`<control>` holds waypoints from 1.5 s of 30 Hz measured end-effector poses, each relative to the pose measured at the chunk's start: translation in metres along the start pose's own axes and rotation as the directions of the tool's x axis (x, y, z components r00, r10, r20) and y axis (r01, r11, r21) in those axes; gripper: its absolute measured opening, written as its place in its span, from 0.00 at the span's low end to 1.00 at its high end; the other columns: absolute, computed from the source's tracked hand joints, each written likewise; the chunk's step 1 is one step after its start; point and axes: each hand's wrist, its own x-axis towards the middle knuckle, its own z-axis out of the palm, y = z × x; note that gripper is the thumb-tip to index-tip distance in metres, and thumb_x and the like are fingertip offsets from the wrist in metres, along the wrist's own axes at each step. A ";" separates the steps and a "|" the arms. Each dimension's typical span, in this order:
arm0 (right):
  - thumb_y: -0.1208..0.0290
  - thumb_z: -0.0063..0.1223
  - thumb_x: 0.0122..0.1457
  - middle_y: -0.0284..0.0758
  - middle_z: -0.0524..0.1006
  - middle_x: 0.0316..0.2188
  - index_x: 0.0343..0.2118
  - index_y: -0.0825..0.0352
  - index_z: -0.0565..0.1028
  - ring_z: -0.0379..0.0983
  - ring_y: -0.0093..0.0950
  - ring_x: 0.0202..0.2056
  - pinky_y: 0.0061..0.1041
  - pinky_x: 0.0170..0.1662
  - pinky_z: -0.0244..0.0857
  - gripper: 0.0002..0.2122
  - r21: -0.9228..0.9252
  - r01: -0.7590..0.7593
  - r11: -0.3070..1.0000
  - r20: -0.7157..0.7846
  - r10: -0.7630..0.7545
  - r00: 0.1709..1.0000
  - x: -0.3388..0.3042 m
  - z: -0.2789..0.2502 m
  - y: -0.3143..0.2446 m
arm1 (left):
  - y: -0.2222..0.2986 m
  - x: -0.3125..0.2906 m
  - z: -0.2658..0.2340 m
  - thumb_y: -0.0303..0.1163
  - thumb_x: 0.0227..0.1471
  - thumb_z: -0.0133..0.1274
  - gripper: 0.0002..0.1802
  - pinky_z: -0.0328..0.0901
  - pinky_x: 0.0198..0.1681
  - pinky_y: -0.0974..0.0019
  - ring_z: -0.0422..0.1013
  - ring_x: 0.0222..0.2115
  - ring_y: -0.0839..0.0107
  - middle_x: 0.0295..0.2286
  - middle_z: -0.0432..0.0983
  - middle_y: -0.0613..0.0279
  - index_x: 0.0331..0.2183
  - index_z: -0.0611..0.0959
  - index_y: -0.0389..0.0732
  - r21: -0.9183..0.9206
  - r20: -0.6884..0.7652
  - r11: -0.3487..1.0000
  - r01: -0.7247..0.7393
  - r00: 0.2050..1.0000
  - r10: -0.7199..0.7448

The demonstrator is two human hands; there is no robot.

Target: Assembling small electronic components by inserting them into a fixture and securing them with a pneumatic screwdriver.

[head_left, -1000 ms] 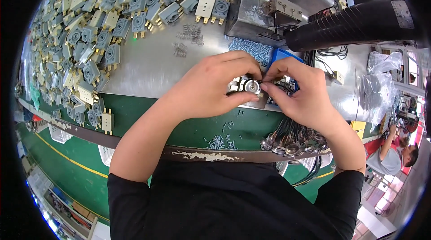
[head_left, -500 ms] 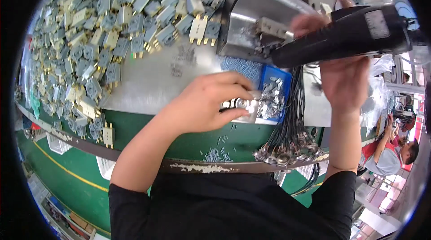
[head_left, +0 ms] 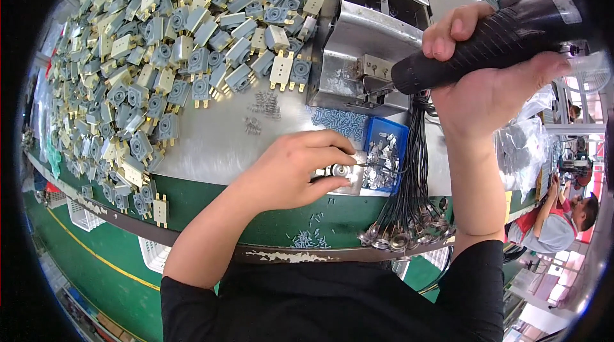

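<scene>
My right hand (head_left: 473, 102) is wrapped round a black electric screwdriver (head_left: 470, 44), held aslant. Its lower end points at a small metal block (head_left: 375, 68) on the front of a metal screw feeder (head_left: 358, 25); whether the bit touches cannot be made out. Down at the bench, thumb and fingers of my left hand (head_left: 291, 169) pinch a small round metal-and-dark part (head_left: 338, 170), partly hidden by the fingers. That part rests at a shiny metal fixture (head_left: 355, 183). Just right of it stands a blue tray (head_left: 403, 143) of small metal clips.
Grey and cream switch-like parts (head_left: 192, 28) with brass prongs are heaped at the left. Screws (head_left: 339, 122) lie behind the fixture, others (head_left: 308, 238) near the front edge. Small springs (head_left: 265, 105) lie mid-bench. Black cables (head_left: 416, 169) hang at the right. A co-worker (head_left: 556, 220) sits far right.
The screwdriver and right hand, blurred before, now show sharply, with the lower end still by the feeder. The whole view has shifted slightly. My left hand keeps its pinch at the fixture.
</scene>
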 end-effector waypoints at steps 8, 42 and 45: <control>0.16 0.31 0.55 0.35 0.69 0.27 0.63 0.66 0.62 0.66 0.28 0.24 0.31 0.31 0.64 0.52 -0.081 -0.024 0.996 -0.085 0.017 0.996 -0.002 0.001 0.010 | 0.000 0.001 -0.002 0.27 0.47 0.70 0.16 0.75 0.46 0.57 0.81 0.43 0.54 0.43 0.83 0.56 0.41 0.88 0.39 -0.008 0.007 1.000 0.001 1.000 -0.001; 0.18 0.47 0.51 0.30 0.70 0.27 0.73 0.61 0.54 0.70 0.26 0.21 0.30 0.26 0.67 0.57 -0.147 -0.260 0.954 0.126 0.279 0.952 -0.076 0.045 -0.036 | -0.007 -0.004 0.000 0.28 0.47 0.69 0.16 0.74 0.46 0.56 0.80 0.43 0.53 0.43 0.82 0.55 0.40 0.87 0.37 -0.020 -0.023 1.000 -0.009 1.000 0.009; 0.18 0.47 0.51 0.31 0.70 0.28 0.72 0.61 0.55 0.71 0.26 0.22 0.30 0.25 0.66 0.56 -0.068 -0.242 0.968 0.197 0.251 0.948 -0.073 0.034 -0.026 | -0.006 -0.003 0.002 0.29 0.47 0.70 0.16 0.74 0.46 0.56 0.80 0.42 0.53 0.43 0.82 0.55 0.40 0.87 0.37 -0.019 -0.028 1.000 -0.019 0.999 0.019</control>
